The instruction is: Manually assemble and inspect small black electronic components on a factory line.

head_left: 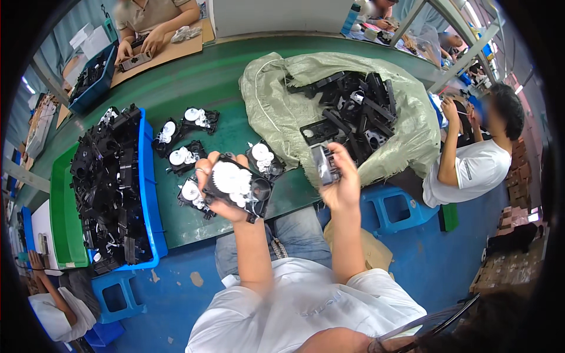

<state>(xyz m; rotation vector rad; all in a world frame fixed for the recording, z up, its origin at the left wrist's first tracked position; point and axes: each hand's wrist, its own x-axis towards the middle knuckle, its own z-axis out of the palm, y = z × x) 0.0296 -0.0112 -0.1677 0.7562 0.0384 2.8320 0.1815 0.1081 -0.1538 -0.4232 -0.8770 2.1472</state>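
Observation:
My left hand is closed round a black plastic gear housing with white gears on its upper face. To its right, my right hand grips a small black plastic part between thumb and fingers, apart from the housing. Both hands are raised over the front edge of the green table. Several similar housings with white gears lie on the table beyond and beside my left hand. Just past my right hand, an open pale-green woven sack holds a heap of black plastic parts.
At left, a blue bin is piled with black parts, beside a green bin. A blue stool stands at right, near a seated co-worker. Another person handles a part across the table.

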